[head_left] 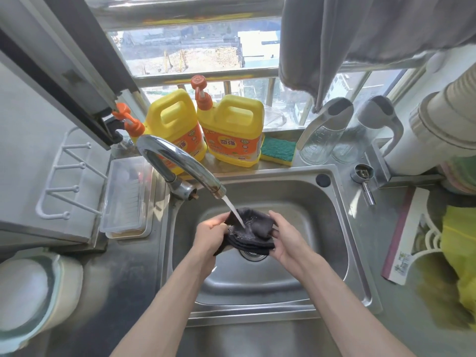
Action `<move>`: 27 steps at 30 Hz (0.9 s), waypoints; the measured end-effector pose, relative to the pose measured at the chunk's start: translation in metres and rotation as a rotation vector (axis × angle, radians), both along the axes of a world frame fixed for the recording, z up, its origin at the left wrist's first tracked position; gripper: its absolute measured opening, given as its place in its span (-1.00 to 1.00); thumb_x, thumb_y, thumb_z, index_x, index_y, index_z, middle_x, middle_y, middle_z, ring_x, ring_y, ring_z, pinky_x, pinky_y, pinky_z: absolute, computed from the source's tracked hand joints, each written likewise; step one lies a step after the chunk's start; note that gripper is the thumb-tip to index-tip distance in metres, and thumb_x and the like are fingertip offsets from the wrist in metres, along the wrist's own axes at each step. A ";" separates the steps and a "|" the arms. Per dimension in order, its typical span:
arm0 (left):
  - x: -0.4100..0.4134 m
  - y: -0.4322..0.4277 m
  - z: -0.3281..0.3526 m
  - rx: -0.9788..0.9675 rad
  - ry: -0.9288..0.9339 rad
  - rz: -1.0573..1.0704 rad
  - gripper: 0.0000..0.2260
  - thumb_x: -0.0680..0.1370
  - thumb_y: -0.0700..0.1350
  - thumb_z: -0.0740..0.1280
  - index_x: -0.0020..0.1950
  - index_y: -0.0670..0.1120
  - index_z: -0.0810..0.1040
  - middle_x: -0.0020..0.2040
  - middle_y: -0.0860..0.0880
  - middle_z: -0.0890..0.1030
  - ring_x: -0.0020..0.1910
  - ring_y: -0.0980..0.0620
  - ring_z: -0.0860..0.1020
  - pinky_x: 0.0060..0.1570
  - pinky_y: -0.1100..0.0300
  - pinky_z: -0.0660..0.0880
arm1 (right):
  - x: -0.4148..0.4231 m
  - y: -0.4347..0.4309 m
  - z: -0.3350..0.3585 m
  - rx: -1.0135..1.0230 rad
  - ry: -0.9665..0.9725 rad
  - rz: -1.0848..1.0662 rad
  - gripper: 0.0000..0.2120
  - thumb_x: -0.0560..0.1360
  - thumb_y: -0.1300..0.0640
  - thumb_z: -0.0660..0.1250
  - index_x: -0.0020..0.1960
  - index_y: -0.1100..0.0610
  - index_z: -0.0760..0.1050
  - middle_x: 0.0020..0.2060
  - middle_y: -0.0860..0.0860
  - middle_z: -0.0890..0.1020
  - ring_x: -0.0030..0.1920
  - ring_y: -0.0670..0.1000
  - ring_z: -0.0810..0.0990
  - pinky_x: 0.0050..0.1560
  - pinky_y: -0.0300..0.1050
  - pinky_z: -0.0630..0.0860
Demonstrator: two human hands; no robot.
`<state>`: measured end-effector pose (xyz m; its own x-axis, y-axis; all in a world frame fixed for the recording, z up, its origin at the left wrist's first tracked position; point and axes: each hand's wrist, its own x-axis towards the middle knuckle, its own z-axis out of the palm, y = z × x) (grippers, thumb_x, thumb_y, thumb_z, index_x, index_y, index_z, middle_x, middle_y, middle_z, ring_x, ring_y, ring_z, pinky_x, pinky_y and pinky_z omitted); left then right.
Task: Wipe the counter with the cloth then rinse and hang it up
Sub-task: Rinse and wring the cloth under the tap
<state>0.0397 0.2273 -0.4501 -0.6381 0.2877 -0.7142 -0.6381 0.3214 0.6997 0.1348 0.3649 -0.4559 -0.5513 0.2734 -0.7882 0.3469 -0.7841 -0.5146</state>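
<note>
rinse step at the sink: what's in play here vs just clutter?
In play:
- dark cloth, bunched under the stream
- left hand and right hand, both gripping it
- faucet, running
- sink

Clutter:
- two yellow detergent jugs
- green and yellow sponge
- white hook rack
- grey towel hanging above

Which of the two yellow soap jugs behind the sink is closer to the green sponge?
The right yellow jug: it stands right beside the green sponge. The left yellow jug sits behind the tap, farther from it.
</note>
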 end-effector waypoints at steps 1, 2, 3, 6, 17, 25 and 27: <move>-0.001 -0.005 0.002 0.001 0.004 0.007 -0.54 0.50 -0.44 0.14 0.10 -0.04 0.71 -0.16 -0.14 0.75 -0.26 -0.03 0.67 -0.20 0.11 0.66 | -0.004 -0.004 0.000 -0.012 0.000 -0.001 -0.75 0.70 0.04 0.24 0.11 0.18 0.61 -0.13 0.19 0.71 -0.16 0.15 0.69 -0.25 -0.01 0.68; -0.002 -0.011 0.004 0.003 0.012 0.007 -0.55 0.50 -0.43 0.16 0.10 -0.03 0.72 -0.13 -0.16 0.75 -0.26 -0.04 0.67 -0.22 0.12 0.65 | -0.008 -0.009 0.002 -0.030 -0.002 -0.003 -0.77 0.69 0.07 0.24 0.08 0.18 0.62 -0.13 0.19 0.69 -0.18 0.15 0.68 -0.33 -0.06 0.66; -0.004 -0.017 0.006 0.009 0.022 0.008 -0.58 0.52 -0.41 0.19 0.12 -0.04 0.72 -0.10 -0.18 0.75 -0.24 -0.06 0.67 -0.23 0.12 0.64 | -0.012 -0.013 0.002 -0.043 -0.007 0.001 -0.78 0.69 0.09 0.25 0.05 0.18 0.63 -0.13 0.19 0.69 -0.21 0.13 0.68 -0.40 -0.10 0.64; -0.008 -0.035 0.013 0.048 0.049 0.002 -0.64 0.56 -0.38 0.24 0.16 -0.04 0.71 0.00 -0.18 0.75 -0.14 -0.11 0.70 -0.16 0.08 0.66 | -0.020 -0.027 0.001 -0.050 0.011 0.078 -0.83 0.67 0.13 0.29 0.06 0.15 0.64 -0.11 0.15 0.72 -0.21 0.09 0.70 -0.37 -0.09 0.66; -0.003 -0.042 0.023 0.166 0.021 -0.051 -0.80 0.57 -0.29 0.40 0.17 -0.19 0.67 -0.01 -0.24 0.74 -0.13 -0.17 0.73 -0.15 0.09 0.69 | -0.001 -0.054 -0.010 0.352 0.253 0.373 -0.73 0.57 0.00 0.48 0.23 0.05 0.67 0.06 0.04 0.77 0.09 0.06 0.75 0.14 0.04 0.67; -0.021 -0.046 0.017 -0.051 0.318 -0.089 -0.73 0.62 -0.32 0.25 0.01 -0.03 0.69 -0.17 -0.02 0.75 -0.19 0.06 0.69 -0.23 0.30 0.56 | 0.008 -0.030 -0.013 0.517 0.177 0.280 -0.76 0.69 0.11 0.30 0.06 0.21 0.69 -0.22 0.06 0.69 -0.28 -0.05 0.65 -0.26 -0.21 0.60; -0.024 -0.046 0.016 -0.086 0.352 -0.097 -0.77 0.64 -0.25 0.27 -0.01 -0.01 0.69 -0.12 -0.02 0.74 -0.11 0.07 0.68 -0.15 0.32 0.52 | 0.011 -0.022 -0.015 0.524 0.193 0.326 -0.74 0.71 0.10 0.26 0.13 0.19 0.69 -0.12 0.14 0.75 -0.19 -0.06 0.66 -0.17 -0.28 0.59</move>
